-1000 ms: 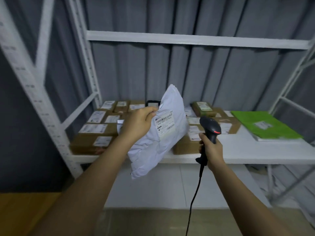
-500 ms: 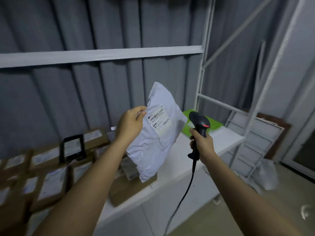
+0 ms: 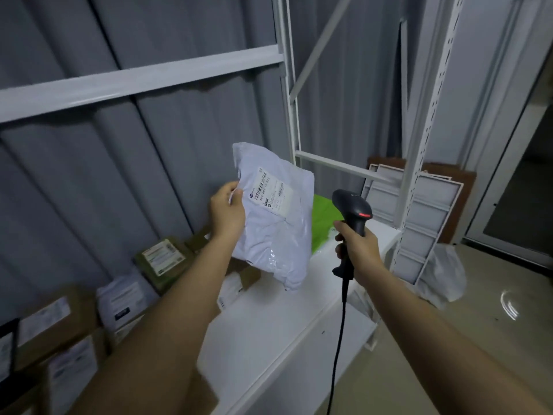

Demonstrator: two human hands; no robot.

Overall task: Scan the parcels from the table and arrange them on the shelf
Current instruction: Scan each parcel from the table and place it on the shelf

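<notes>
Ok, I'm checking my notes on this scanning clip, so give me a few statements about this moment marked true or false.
1. The left hand holds a white parcel. True.
2. The right hand holds a phone. False: it grips a black scanner.
3. The parcel's label faces the camera. True.
4. The white parcel lies flat on the shelf. False: it is held up above it.
5. A green parcel lies on the shelf. True.
</notes>
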